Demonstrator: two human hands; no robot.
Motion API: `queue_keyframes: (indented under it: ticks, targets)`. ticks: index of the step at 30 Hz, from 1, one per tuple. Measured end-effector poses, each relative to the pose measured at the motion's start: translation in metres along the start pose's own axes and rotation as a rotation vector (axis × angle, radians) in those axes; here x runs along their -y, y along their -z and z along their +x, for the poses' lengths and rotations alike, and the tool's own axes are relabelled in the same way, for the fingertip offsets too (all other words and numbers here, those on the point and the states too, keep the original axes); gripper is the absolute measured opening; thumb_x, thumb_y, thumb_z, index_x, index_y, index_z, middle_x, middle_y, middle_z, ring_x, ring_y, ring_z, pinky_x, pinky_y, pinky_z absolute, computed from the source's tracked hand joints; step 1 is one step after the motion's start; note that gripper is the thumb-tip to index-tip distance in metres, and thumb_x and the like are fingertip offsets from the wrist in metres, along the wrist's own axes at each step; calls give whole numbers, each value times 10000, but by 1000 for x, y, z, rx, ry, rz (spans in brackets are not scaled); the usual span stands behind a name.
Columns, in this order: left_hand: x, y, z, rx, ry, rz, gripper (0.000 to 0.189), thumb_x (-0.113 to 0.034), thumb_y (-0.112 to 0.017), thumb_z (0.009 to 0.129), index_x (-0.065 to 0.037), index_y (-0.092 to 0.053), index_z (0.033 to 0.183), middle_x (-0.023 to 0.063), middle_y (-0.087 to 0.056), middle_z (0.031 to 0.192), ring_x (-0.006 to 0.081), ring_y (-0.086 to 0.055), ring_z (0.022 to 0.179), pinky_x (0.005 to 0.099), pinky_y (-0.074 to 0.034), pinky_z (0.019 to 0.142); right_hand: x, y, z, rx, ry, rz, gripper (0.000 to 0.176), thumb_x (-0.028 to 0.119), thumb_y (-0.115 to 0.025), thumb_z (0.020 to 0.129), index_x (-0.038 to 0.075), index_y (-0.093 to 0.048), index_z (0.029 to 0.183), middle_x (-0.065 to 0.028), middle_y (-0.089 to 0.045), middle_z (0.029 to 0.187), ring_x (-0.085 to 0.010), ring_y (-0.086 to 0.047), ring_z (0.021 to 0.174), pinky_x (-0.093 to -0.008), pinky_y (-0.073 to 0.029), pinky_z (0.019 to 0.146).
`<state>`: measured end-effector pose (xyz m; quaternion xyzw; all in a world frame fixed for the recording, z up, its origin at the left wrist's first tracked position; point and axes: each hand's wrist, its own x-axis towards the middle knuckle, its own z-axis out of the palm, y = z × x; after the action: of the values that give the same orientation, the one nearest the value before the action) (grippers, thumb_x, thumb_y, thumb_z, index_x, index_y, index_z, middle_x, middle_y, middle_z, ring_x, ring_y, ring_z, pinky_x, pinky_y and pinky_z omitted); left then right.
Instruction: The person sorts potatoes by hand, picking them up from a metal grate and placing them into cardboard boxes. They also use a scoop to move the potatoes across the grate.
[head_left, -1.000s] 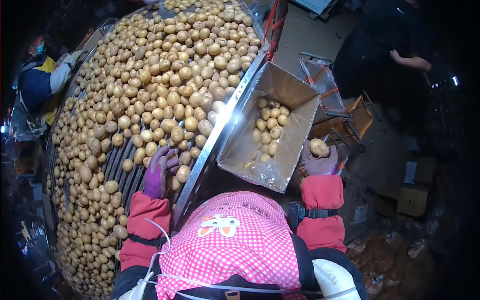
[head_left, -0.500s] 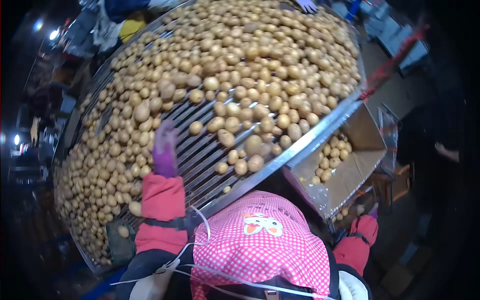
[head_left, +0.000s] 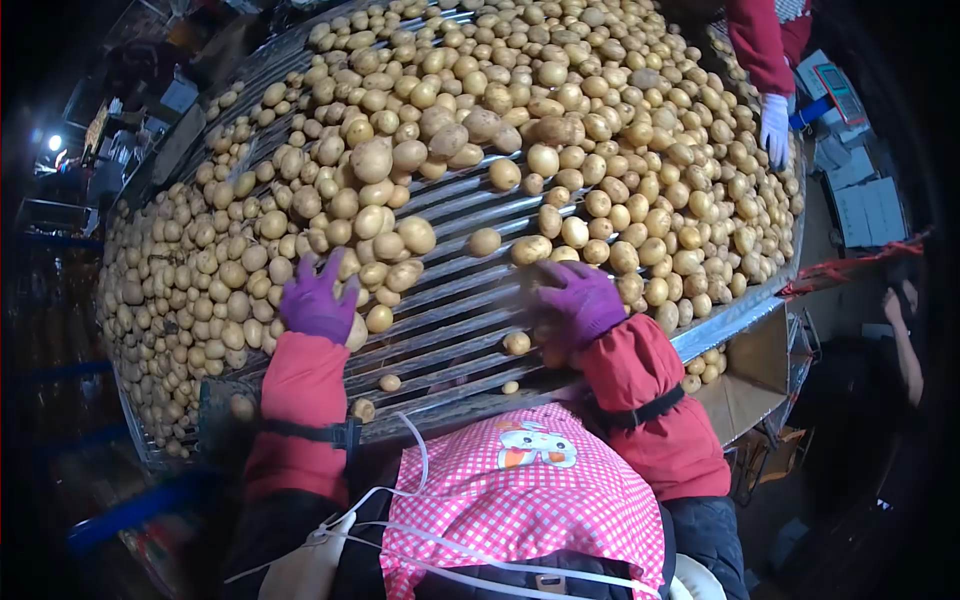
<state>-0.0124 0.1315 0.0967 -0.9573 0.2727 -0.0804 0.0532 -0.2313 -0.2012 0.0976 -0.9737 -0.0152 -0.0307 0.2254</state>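
A sloping slatted metal table (head_left: 470, 270) carries a thick layer of potatoes (head_left: 560, 75). My left hand (head_left: 318, 298), in a purple glove, rests with fingers spread against potatoes left of the bare slats. Over the slats on the right is my right hand (head_left: 583, 302), also purple-gloved. Its fingers are apart and partly blurred, pointing left. A few potatoes lie close under and beside that palm, partly hidden by it. A single potato (head_left: 516, 343) sits just left of the right hand.
A cardboard box (head_left: 755, 385) holding potatoes (head_left: 705, 368) stands below the table's right metal edge. At the upper right, a co-worker's light-gloved hand (head_left: 775, 130) is at the potatoes. A device with a screen (head_left: 840, 95) and white cartons (head_left: 868, 210) stand beyond it.
My right hand has come from beside the box up onto the slatted table. My left hand has its fingers spread at the potatoes. The view has shifted, showing more of the co-worker's arm.
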Motion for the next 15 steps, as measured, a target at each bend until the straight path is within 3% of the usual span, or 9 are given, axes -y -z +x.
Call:
queue_keyframes:
  ticks: [3,7,8,10,11,12,14,15]
  targets:
    - [-46,6,10,188,-65,-292,600,-415,-683,847,-265,-522,1406,241,-424,1446,459,-546,1174,517,-461,980,-23,2,6,208,-167,21,472,327,-760,677,179,-635,1107,-97,-616,1154,-342,-612,1041,-448,-510,841]
    - [-119,3,18,194,-188,-460,701,-420,-714,812,-273,-459,1448,268,-357,1481,473,-546,1169,507,-487,965,-42,-8,-9,88,-273,72,417,256,-757,666,145,-648,1053,-97,-626,1105,-321,-626,1009,-444,-514,814]
    - [-146,10,20,242,-237,-464,722,-411,-724,804,-275,-445,1456,271,-347,1486,476,-544,1170,502,-495,959,-39,-12,-18,41,-264,104,343,202,-735,692,127,-657,1017,-102,-641,1089,-326,-635,981,-445,-519,811]
    - [-181,27,25,309,-266,-464,749,-349,-734,815,-240,-406,1479,294,-337,1489,453,-549,1182,466,-516,936,-32,-3,-35,-61,-312,123,354,171,-726,700,123,-657,1043,-104,-654,1093,-337,-638,990,-437,-523,835]
    - [-182,26,28,327,-235,-592,718,-335,-724,824,-214,-424,1465,279,-370,1474,433,-551,1192,462,-509,947,-28,1,-46,-109,-335,134,360,156,-721,704,121,-657,1056,-105,-660,1095,-342,-639,994,-433,-525,847]
    - [-179,24,31,346,-202,-720,688,-322,-713,833,-187,-442,1451,263,-404,1460,413,-554,1202,457,-501,958,-27,2,-65,-367,-272,143,363,108,-700,720,113,-674,1083,-113,-675,1131,-344,-638,1047,-430,-517,899]
    - [-159,17,36,388,-115,-965,631,-295,-692,851,-135,-478,1422,232,-470,1430,373,-559,1221,449,-486,980,-25,13,-94,-444,-318,157,350,63,-687,728,111,-694,1074,-125,-687,1131,-339,-641,1066,-416,-515,915]
    - [-141,16,34,221,-160,-892,599,-271,-691,857,-112,-498,1402,225,-492,1412,364,-564,1216,436,-482,988,-25,15,-106,-478,-331,173,347,40,-680,731,111,-704,1070,-130,-692,1131,-336,-643,1075,-409,-514,923]
